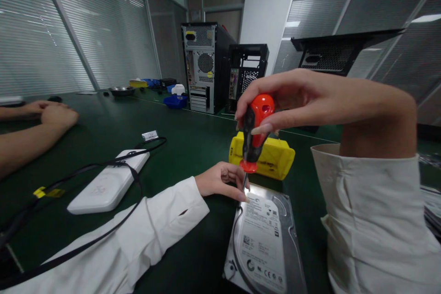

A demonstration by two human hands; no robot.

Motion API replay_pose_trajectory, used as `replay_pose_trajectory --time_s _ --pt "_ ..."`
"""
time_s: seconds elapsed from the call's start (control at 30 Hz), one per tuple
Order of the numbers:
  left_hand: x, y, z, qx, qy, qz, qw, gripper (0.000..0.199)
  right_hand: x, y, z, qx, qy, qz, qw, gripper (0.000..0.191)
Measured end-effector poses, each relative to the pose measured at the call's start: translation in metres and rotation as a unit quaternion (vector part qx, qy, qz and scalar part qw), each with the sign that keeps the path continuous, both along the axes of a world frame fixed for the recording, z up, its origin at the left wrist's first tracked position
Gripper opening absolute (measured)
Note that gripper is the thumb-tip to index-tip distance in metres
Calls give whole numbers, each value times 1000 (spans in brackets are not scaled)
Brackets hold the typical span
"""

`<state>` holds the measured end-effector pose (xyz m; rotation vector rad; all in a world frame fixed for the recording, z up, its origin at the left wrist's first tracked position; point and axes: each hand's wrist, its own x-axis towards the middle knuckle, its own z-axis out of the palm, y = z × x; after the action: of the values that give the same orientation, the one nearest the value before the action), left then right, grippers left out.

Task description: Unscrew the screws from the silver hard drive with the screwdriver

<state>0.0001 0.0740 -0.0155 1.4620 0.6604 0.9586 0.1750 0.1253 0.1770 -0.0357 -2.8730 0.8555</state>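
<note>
A red and black screwdriver (pixel 257 128) stands nearly upright, its tip down at the far left corner of a silver hard drive (pixel 263 239). My right hand (pixel 292 101) is closed round its handle from above. My left hand (pixel 225 180) pinches around the metal shaft close to the drive; whether a screw is between the fingertips is hidden. The drive lies label side up on the green table (pixel 186 147), with a thin dark cable (pixel 235 239) running over its left side. Just behind the drive sits a yellow bin (pixel 275 158).
On the left lie a white power bank (pixel 110 183) and black cables (pixel 138 183). Another person's hands (pixel 55 112) rest at the far left. Behind stand a computer tower (pixel 203 66), an open case (pixel 248 66) and a blue tray (pixel 175 101).
</note>
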Motion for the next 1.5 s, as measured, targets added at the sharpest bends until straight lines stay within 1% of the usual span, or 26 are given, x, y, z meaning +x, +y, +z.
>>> replay_pose_trajectory --time_s 0.17,0.37,0.47,0.57,0.67,0.73,0.8,0.83,0.9,0.97,1.03,1.07,1.1,1.23,1.33,1.5 --pt "1 2 0 -2 -3 -5 1000 22 -4 2 -2 62 3 -8 998 30" --pt "1 4 0 1 -4 -19 1000 21 -4 -4 2 113 -15 -41 993 33" --pt "0 6 2 -4 -4 -27 1000 21 -5 -5 3 151 -17 -78 985 41" --pt "0 7 2 -9 -5 -35 999 21 -7 -4 0 191 -2 -137 972 48" --pt "1 7 1 -3 -3 -36 999 21 -9 -4 -3 198 -10 -185 963 51" --pt "1 6 1 3 0 -34 999 22 -9 -6 -4 183 -10 -189 965 53" --pt "2 4 2 6 2 -31 999 23 -8 -7 -3 154 -9 -171 973 54" --pt "2 4 2 6 3 -30 1000 22 -7 -8 -2 136 -9 -150 979 53" --pt "3 3 3 5 2 -28 1000 21 -5 -8 0 94 -11 -94 991 47" --pt "3 2 3 3 1 -27 1000 19 -3 -6 2 45 -11 -16 999 35" --pt "4 2 2 1 0 -28 1000 18 0 -5 3 9 -11 45 999 25" --pt "4 3 2 0 -1 -29 1000 18 1 -4 3 3 -16 64 998 24" --pt "4 3 1 -1 -2 -29 1000 18 2 -4 3 7 -23 71 997 24" --pt "3 3 -1 -13 -6 -28 1000 19 1 -6 3 39 -32 62 997 24" --pt "3 3 -1 -22 -7 -31 999 21 -3 -8 2 56 -18 82 995 25" --pt "3 2 0 -28 -4 -57 998 25 -4 -11 1 96 -8 75 993 25"
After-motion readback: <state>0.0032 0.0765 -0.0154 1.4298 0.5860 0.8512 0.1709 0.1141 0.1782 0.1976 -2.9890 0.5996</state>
